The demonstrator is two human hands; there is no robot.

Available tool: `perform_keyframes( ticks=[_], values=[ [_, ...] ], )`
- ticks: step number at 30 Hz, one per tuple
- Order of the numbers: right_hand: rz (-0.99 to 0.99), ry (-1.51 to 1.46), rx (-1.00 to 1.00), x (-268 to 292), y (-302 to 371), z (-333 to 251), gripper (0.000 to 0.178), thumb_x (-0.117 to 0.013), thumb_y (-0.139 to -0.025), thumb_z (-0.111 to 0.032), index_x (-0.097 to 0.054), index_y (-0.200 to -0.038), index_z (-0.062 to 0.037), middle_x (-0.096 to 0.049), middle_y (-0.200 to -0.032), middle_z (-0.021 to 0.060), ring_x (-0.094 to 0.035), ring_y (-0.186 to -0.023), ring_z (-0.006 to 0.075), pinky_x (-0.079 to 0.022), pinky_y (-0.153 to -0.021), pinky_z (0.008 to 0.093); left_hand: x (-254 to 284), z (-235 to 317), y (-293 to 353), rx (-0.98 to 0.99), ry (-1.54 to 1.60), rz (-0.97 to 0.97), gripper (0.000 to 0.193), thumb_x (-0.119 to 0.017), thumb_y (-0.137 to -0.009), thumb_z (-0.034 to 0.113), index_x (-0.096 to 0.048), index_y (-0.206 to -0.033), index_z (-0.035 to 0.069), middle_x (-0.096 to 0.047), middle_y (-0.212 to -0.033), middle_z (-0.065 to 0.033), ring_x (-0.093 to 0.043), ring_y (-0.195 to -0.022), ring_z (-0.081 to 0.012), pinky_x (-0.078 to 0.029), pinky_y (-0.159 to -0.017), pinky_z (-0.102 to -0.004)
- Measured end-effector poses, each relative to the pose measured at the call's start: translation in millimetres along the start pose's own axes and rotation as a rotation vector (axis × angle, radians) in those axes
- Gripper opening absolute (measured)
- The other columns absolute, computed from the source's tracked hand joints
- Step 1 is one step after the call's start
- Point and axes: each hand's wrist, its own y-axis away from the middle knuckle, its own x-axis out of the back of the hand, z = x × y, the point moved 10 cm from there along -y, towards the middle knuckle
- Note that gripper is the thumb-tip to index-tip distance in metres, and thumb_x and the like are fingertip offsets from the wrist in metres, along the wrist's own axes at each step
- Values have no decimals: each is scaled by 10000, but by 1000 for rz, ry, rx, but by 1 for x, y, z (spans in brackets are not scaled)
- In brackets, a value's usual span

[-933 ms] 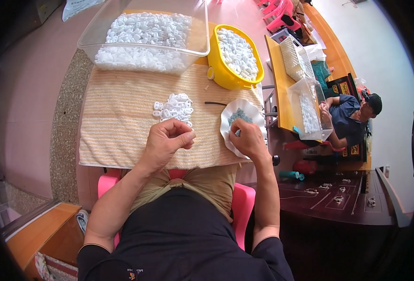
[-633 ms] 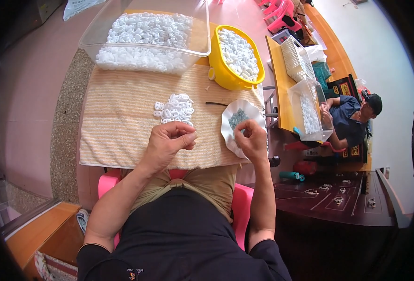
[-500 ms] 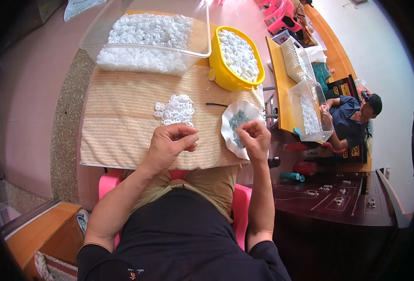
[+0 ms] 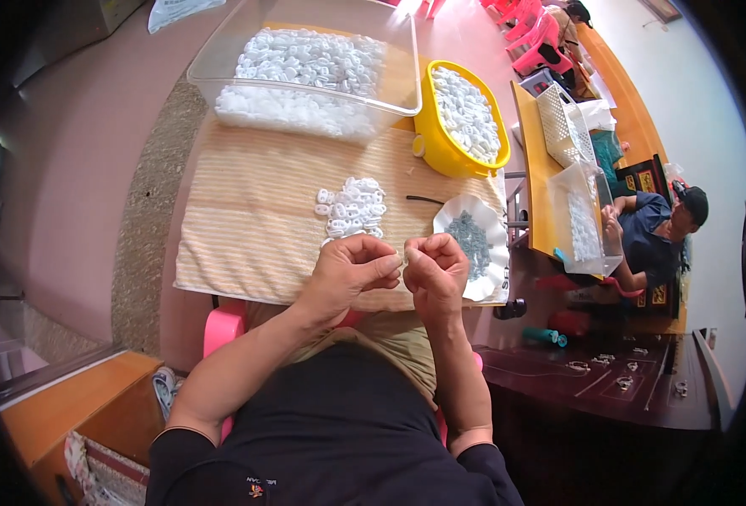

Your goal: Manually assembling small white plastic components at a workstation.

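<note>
Over the table's near edge, my left hand (image 4: pixel 352 277) and my right hand (image 4: pixel 437 271) are almost fingertip to fingertip. Each is closed in a pinch, and whatever lies between the fingers is too small or hidden to make out. Just beyond the left hand lies a loose pile of small white oval plastic pieces (image 4: pixel 356 207) with holes. To the right of the right hand is a white wavy-rimmed dish (image 4: pixel 497 274), which holds many tiny grey-green translucent pieces (image 4: pixel 469 240). A thin black stick (image 4: pixel 424 200) rests beside the dish.
A striped towel (image 4: pixel 255 194) covers the table. At its far side stand a large clear bin (image 4: pixel 305 84) and a yellow tub (image 4: pixel 440 143), both holding white pieces. On the right, a co-worker (image 4: pixel 655 240) handles pieces at a clear box (image 4: pixel 562 211).
My right hand has left the dish and come in close to my left hand, both pinched. The whole view has shifted, so the table appears farther right.
</note>
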Motion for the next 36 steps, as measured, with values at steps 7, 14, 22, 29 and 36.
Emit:
perform_keyframes(
  ticks=[7,14,22,29,36],
  values=[
    [60,27,12,-14,-1,8,180,-620,-843,18,-472,-862,-84,-623,-866,69,-539,-569,82,-410,-447,200,7,0,1,6,124,55,74,-647,-893,65,-609,-942,26,-652,-855,-56,-648,-774,-136,-573,-733,-292],
    [53,-8,21,-14,0,11,170,-610,-849,17,-465,-858,-70,-609,-887,77,-557,-584,100,-430,-455,204,4,1,0,-44,119,9,66,-631,-899,49,-584,-938,24,-642,-838,-59,-647,-777,-145,-577,-723,-302],
    [-83,-11,-53,-14,2,10,143,-647,-857,-6,-527,-928,-39,-601,-929,96,-580,-713,119,-498,-592,246,-8,17,4,-155,-205,-35,107,-656,-879,35,-572,-930,-8,-646,-837,-70,-644,-756,-132,-559,-716,-272],
    [-162,133,-161,-8,-2,7,104,-646,-830,24,-564,-882,-13,-637,-802,68,-625,-670,137,-519,-602,256,-12,27,10,-268,-475,-14,69,-648,-859,27,-603,-877,-22,-667,-787,-81,-648,-742,-113,-535,-657,-256],
    [-174,229,-180,2,1,8,122,-672,-849,-28,-567,-906,-2,-653,-814,86,-649,-680,147,-554,-630,273,-17,33,13,-318,-746,11,108,-686,-810,52,-616,-859,-13,-675,-781,-99,-665,-737,-137,-529,-636,-280]
  ],
)
